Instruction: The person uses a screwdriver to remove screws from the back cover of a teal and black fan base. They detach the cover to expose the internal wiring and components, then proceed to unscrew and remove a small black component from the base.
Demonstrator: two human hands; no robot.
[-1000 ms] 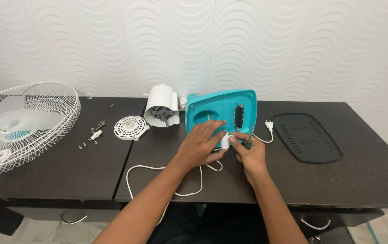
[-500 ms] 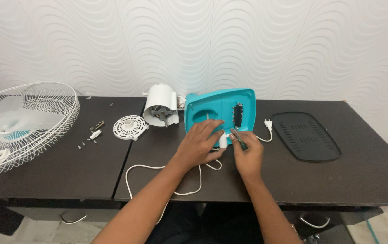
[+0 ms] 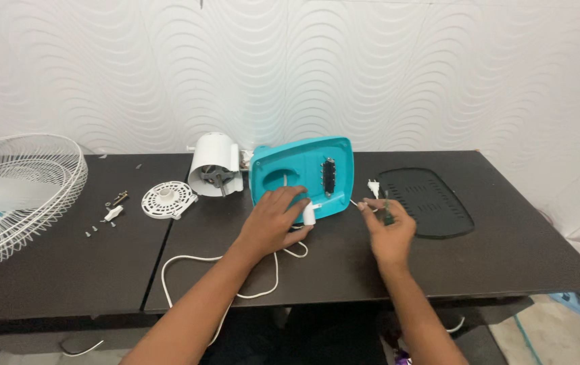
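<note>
Teal fan base (image 3: 302,177) tilted up on bench (image 3: 506,250), left hand (image 3: 273,220) fingers spread, bracing it; right hand (image 3: 390,233) fingers pinch small dark screwdriver (image 3: 386,211), clear of base.

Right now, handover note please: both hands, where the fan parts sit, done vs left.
Left hand: rests on the tilted teal plastic fan base, by a small white plastic piece at its lower edge.
Right hand: lifted off the base, pinching a thin dark tool.
Black base cover lies off, to the right.
White motor housing, round white grille cap, screws to the left.
Base open; reassembly not visible.
</note>
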